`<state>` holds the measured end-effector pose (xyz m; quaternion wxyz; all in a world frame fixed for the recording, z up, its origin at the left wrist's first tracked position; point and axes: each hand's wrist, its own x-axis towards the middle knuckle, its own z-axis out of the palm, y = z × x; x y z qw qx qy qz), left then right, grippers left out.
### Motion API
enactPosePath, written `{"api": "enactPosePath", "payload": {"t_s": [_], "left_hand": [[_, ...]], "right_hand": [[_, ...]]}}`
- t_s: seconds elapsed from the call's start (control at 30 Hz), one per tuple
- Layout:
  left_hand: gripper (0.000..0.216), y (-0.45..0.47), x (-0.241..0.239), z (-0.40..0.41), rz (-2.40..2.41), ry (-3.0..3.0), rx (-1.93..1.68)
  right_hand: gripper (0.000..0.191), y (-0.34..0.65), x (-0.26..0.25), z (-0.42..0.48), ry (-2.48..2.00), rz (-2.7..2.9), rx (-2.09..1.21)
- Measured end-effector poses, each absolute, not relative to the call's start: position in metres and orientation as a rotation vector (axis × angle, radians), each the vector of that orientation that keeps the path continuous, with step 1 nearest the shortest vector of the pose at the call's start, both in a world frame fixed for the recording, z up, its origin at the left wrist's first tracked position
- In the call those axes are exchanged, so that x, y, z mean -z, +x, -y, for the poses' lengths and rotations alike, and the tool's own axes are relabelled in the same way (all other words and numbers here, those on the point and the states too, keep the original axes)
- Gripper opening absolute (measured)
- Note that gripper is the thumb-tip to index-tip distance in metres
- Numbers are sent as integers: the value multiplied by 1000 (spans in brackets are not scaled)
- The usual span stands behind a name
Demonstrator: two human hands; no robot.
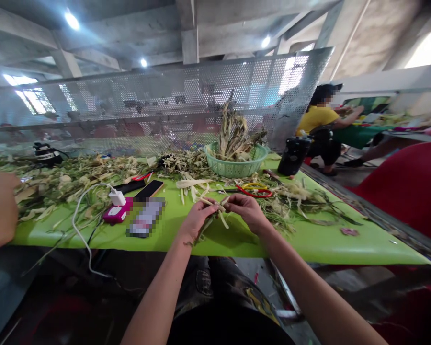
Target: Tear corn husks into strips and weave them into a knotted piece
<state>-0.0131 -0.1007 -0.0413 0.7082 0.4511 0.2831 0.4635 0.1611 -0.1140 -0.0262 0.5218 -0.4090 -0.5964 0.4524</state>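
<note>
Both my hands meet over the green-covered table (237, 249) near its front edge. Several pale strips of dried husk (222, 214) cross between my fingertips. My left hand (200, 218) is closed, pinching the strips from the left. From the right, my right hand (247, 210) pinches the same strips, thumb against fingers. Just beyond my hands lie scissors with red and yellow handles (256, 190) and a flat piece of pale husk (192, 183). Loose green and tan fibres (276, 211) spread beside my right hand.
A green plastic basket (237, 167) of dried husks stands at the back, beside a black jar (293, 155). On the left are phones (149, 190), a pink power block (117, 212) with a white cable, and heaped husks (93, 170). Another person's arm (0, 211) reaches in at far left.
</note>
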Motion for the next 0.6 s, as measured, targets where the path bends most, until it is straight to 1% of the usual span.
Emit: {"api": "enactPosePath", "payload": {"t_s": [0.1, 0.23, 0.3, 0.37, 0.47, 0.53, 0.6], "left_hand": [[25, -22, 30, 99, -689, 1294, -1005], [11, -34, 9, 98, -905, 2147, -1040], [16, -34, 4, 98, -1032, 2515, -948], [24, -30, 6, 100, -1115, 2740, -839], [30, -24, 18, 103, -1133, 2796, -665], [32, -23, 24, 105, -1059, 2668, -552], [40, -27, 27, 105, -1019, 2454, -496]], "right_hand": [[30, 169, 23, 111, -1019, 1458, -1066], [31, 178, 14, 105, -1096, 1531, -1053], [27, 180, 7, 102, -1171, 1650, -949], [20, 180, 1, 100, -1258, 1867, -685], [11, 175, -4, 105, -1349, 2163, -223], [6, 170, -4, 112, -1380, 2210, -163], [4, 165, -1, 120, -1413, 2232, -126]]}}
